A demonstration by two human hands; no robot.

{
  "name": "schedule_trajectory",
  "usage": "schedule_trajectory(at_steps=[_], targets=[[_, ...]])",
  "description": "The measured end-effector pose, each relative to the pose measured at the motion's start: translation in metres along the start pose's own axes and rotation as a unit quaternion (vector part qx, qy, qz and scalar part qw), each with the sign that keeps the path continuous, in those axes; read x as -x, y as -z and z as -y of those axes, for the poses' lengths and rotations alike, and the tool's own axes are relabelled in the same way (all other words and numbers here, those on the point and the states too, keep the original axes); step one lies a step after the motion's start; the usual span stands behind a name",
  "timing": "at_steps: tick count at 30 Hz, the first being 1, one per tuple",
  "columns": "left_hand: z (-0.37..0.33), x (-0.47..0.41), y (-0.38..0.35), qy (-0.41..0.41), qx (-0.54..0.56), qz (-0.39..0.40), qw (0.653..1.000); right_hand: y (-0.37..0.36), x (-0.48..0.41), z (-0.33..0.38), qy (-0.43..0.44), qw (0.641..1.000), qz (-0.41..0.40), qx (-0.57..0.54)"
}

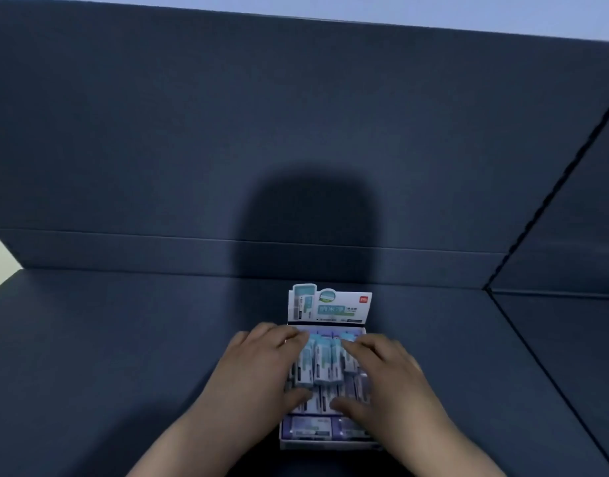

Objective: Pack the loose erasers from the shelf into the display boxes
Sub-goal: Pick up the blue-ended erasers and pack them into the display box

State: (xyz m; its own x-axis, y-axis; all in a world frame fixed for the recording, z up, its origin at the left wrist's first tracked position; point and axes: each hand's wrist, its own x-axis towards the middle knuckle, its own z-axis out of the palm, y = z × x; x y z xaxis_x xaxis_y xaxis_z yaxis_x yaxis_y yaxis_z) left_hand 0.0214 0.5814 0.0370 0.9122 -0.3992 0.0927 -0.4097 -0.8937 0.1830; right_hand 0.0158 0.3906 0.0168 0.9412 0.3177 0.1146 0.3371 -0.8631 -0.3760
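A white display box (330, 442) with an upright printed header card (330, 304) stands on the dark blue shelf (107, 339). Inside it lie rows of purple-sleeved erasers, and a bundle of several teal-and-white erasers (325, 364) sits on top of them. My left hand (258, 370) grips the left side of that bundle, fingers at its far end and thumb at its near end. My right hand (382, 376) holds the right side the same way. Both hands are over the box.
The shelf's dark back wall (296, 132) rises just behind the box, with my head's shadow on it. A second dark panel (571, 304) joins at an angle on the right. The shelf's left end (0, 287) lies at the far left.
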Motion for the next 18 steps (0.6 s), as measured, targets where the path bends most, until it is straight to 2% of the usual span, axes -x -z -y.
schedule_trajectory(at_steps=[4, 7, 9, 10, 14, 18], targets=[[-0.017, -0.01, -0.001, -0.024, -0.024, -0.008, 0.999, 0.004, 0.013, -0.01, -0.006, 1.0, -0.03, -0.001], [-0.041, -0.018, 0.001, -0.049, -0.045, 0.02, 0.998, 0.012, 0.02, -0.019, -0.015, 0.999, -0.031, 0.014], [-0.057, -0.024, 0.002, -0.065, -0.035, -0.022, 0.997, 0.017, 0.021, -0.025, -0.021, 0.999, -0.038, 0.007], [-0.066, -0.028, 0.0, -0.07, -0.035, -0.018, 0.997, 0.02, 0.021, -0.029, -0.023, 0.999, -0.038, 0.005], [-0.098, -0.039, -0.005, -0.06, -0.063, -0.041, 0.995, 0.03, 0.024, -0.047, -0.015, 1.0, -0.025, 0.001], [-0.126, -0.047, -0.018, -0.039, -0.075, -0.029, 0.996, 0.046, 0.036, -0.076, 0.006, 1.0, -0.005, -0.013]])
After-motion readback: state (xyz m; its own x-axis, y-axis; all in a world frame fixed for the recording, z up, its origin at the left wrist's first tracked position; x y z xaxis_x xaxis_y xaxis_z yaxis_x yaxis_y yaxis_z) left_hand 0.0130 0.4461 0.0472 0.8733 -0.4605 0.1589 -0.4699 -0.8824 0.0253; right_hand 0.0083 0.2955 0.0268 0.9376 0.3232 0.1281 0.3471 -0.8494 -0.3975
